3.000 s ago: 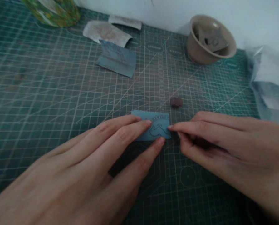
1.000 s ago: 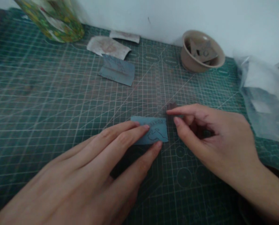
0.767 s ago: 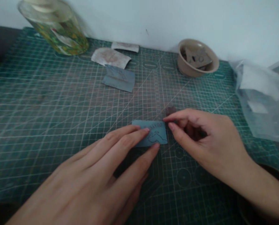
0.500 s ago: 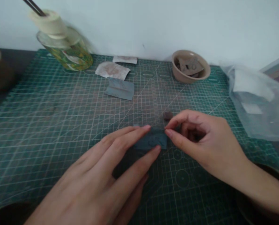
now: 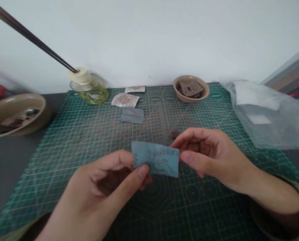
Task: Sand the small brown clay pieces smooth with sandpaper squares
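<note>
One blue, dark-printed sheet point(image 5: 162, 157) is pinched by the left hand point(image 5: 99, 190), right hand point(image 5: 214, 160) alongside, its grip unclear.

The blue paper point(image 5: 156, 159) has lifted off the mat point(image 5: 76, 144).

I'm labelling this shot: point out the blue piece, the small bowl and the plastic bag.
Blue piece point(image 5: 157, 158): head view, middle of its printed face.
Small bowl point(image 5: 182, 97): head view, front outer wall.
Plastic bag point(image 5: 286, 126): head view, bare translucent film.

Blue printed sheet point(image 5: 159, 158) — held up, slightly tilted.
</note>
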Available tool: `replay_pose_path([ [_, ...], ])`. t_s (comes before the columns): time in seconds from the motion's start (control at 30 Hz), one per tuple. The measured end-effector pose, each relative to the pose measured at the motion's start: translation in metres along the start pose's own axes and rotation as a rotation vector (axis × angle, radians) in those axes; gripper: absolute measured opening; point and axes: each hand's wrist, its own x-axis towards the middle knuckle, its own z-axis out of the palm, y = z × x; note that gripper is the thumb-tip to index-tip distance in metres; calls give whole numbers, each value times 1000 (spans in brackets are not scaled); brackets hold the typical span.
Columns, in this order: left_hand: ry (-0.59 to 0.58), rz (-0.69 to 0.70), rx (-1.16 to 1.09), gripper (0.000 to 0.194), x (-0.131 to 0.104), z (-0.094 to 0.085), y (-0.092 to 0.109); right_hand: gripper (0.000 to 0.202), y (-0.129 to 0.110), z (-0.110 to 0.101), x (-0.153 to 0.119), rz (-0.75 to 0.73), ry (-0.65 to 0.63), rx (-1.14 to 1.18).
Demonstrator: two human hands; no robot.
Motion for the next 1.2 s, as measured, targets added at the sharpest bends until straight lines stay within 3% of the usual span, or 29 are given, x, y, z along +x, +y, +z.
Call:
replay_pose_path([
  [0.17, -16, 8, -61, 35, 4, -3, 7, 25, -1, 0, -3, 76, -124, -84],
  [0.43, -72, -16, -131, 38, 0, -4, 0, 23, -2, 1, -3, 59, -91, -80],
  [0.67, -52, -71, -189, 35, -4, -4, -4, 22, -2, 1, -2, 37, -91, -52],
  [1.2, -42, -137, -117, 37, -17, -12, -8, 20, 1, 0, -2, 38, -76, 14],
])
